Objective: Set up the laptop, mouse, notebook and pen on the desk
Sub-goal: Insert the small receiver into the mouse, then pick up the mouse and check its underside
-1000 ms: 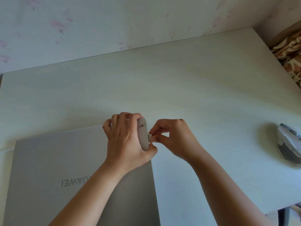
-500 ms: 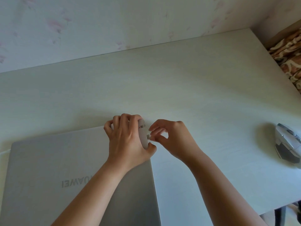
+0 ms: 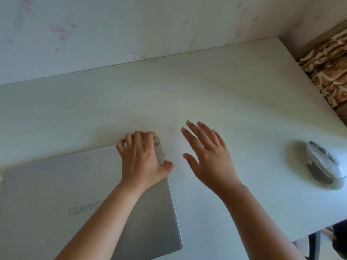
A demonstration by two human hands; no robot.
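A closed silver laptop [image 3: 56, 194] lies flat at the lower left of the pale desk [image 3: 187, 94], its logo upside down to me. My left hand [image 3: 140, 160] is clamped over the laptop's far right corner, fingers curled round a pale edge piece with a small sticker. A tiny USB plug [image 3: 164, 155] sticks out of that edge beside my thumb. My right hand [image 3: 208, 158] hovers just right of the corner with fingers spread, holding nothing. A white and grey mouse [image 3: 323, 164] sits alone near the desk's right edge.
The desk backs onto a pale wall with faint pink marks [image 3: 60, 30]. Brown patterned fabric [image 3: 330, 72] lies beyond the desk's right edge. Dark furniture legs [image 3: 319, 244] show under the near right corner.
My right hand was pinching the small plug at the laptop's corner; it has let go, opened and drawn back to the right. The left hand keeps its grip.
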